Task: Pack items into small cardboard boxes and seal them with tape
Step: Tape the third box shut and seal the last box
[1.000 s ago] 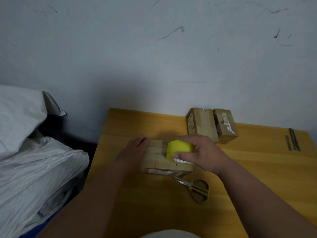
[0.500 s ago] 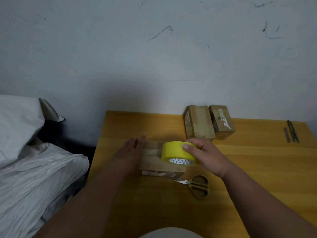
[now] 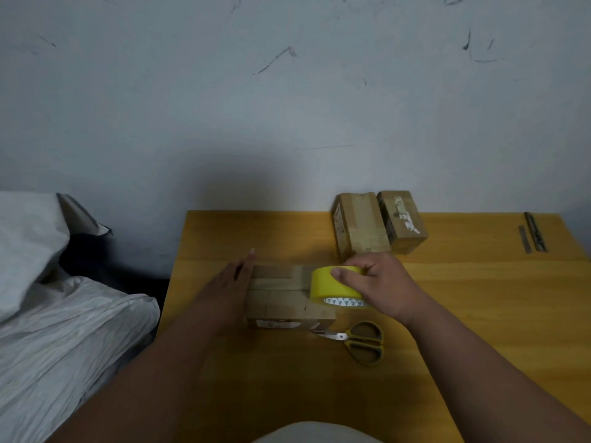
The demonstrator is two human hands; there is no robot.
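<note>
Wooden tabletop (image 3: 479, 314) is carrying everything. Cardboard box (image 3: 281, 295) is lying centre, flaps closed, long axis running left-right, sitting between both hands. Two taped boxes (image 3: 379, 223) are standing behind it near the wall. Left hand (image 3: 228, 284) is pressing flat, fingers straight, against the box's left end. Right hand (image 3: 382, 287) is gripping the yellow tape roll (image 3: 335, 287) over the box's right end, so it is nearer the seam's far side; likely the tape is being run along the long axis. Scissors (image 3: 359, 342) are lying just in front, under the right wrist.
</note>
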